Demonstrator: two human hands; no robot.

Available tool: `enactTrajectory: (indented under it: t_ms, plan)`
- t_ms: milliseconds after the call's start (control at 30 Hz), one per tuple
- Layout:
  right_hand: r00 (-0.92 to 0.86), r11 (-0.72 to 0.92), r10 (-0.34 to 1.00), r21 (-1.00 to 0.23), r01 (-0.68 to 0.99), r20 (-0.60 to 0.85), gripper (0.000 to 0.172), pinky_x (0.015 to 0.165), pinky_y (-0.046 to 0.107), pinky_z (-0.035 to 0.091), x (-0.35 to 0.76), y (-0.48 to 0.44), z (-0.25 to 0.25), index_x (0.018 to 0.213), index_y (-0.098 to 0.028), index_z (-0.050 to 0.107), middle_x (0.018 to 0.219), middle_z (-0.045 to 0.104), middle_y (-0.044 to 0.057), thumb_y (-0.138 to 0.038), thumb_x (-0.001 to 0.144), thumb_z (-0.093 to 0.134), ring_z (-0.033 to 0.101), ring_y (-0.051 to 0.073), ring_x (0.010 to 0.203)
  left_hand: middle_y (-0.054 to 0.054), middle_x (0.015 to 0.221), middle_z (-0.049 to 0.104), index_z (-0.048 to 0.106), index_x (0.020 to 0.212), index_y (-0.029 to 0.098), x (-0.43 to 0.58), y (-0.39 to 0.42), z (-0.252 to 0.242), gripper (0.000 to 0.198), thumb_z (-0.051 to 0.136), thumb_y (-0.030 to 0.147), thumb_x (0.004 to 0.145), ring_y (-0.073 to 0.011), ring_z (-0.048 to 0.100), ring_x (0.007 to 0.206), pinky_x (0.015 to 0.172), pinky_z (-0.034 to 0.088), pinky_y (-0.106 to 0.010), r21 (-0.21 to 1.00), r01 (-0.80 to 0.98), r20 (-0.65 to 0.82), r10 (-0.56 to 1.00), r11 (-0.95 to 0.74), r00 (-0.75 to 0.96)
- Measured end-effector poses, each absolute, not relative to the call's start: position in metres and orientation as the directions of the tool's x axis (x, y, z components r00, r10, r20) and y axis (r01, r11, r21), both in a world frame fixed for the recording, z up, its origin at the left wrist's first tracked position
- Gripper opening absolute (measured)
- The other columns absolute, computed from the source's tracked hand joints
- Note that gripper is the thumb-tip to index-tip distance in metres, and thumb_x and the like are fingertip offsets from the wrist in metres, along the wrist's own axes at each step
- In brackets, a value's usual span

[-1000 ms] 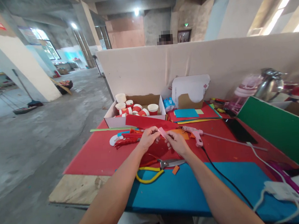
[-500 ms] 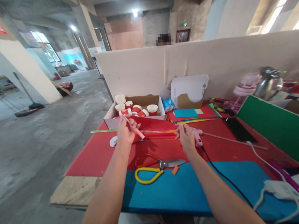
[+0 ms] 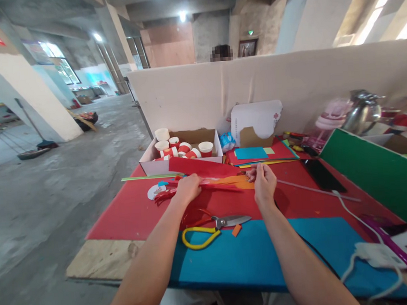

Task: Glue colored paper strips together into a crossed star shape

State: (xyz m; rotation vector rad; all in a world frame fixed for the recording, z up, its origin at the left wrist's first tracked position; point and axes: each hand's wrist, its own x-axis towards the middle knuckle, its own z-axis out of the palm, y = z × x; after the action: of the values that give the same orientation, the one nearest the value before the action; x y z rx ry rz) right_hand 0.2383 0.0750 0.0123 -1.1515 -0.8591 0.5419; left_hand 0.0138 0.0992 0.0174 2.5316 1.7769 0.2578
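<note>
My left hand (image 3: 189, 189) is closed over the strips of red and orange paper on the table; exactly what its fingers grip is hidden. At the right end of the orange paper (image 3: 242, 182), my right hand (image 3: 264, 181) has its fingers pinched together, and what they hold is too small to name. A red paper sheet (image 3: 204, 167) lies behind both hands. Scissors (image 3: 201, 237) with one yellow and one red handle rest in front, beside a small orange piece (image 3: 236, 230). A white disc (image 3: 156, 191) is left of my left hand.
Behind the hands is a box (image 3: 181, 164) of red and white paper cups. A black phone (image 3: 323, 175), a green board (image 3: 375, 173) and a white power strip (image 3: 381, 255) with cables lie right. A partition (image 3: 178, 94) stands behind the table.
My left hand has moved right and down onto the paper strips; the pink piece it held is out of sight. My right hand has shifted slightly right, its fingers more closed.
</note>
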Motion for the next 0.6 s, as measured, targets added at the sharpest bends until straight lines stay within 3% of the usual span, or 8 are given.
enactTrajectory:
  t_ms: [167,333,500,600]
  plan:
    - [0.563,0.319,0.773,-0.946,0.050,0.291,0.036,0.044,0.022,0.037,0.237,0.072,0.015,0.075,-0.018,0.056,0.055,0.050,-0.004,-0.052,0.080,0.046,0.044,0.009,0.043,-0.007,0.094,0.059,0.064,0.093,0.023,0.002,0.101,0.032,0.024,0.044,0.021,0.082,-0.0189,0.058,0.080,0.063,0.038,-0.026,0.127,0.972,0.240,0.957,-0.199,0.165]
    - [0.526,0.302,0.798,-0.951,0.072,0.294,0.037,0.042,0.021,0.035,0.236,0.073,0.012,0.073,-0.018,0.056,0.056,0.051,-0.003,-0.053,0.080,0.046,0.044,0.009,0.043,-0.008,0.099,0.058,0.061,0.103,0.025,-0.012,0.104,0.039,0.027,0.041,0.025,0.085,-0.0207,0.059,0.084,0.065,0.039,-0.027,0.164,0.985,0.325,0.946,-0.051,-0.005]
    - [0.445,0.250,0.857,-0.965,0.076,0.258,0.038,0.037,0.019,0.033,0.234,0.076,0.006,0.072,-0.018,0.058,0.058,0.053,-0.002,-0.054,0.078,0.048,0.043,0.007,0.041,-0.009,0.091,0.064,0.055,0.110,0.024,-0.016,0.112,0.030,0.030,0.049,0.025,0.081,-0.0241,0.059,0.082,0.067,0.039,-0.030,0.314,0.948,0.313,0.949,-0.056,-0.047]
    - [0.404,0.223,0.882,-0.970,0.095,0.242,0.037,0.037,0.019,0.034,0.232,0.074,0.006,0.073,-0.018,0.059,0.058,0.052,-0.002,-0.054,0.077,0.050,0.043,0.006,0.041,-0.005,0.087,0.065,0.053,0.107,0.025,-0.018,0.116,0.026,0.029,0.052,0.025,0.078,-0.0228,0.059,0.081,0.067,0.039,-0.028,0.373,0.914,0.257,0.964,-0.161,0.065]
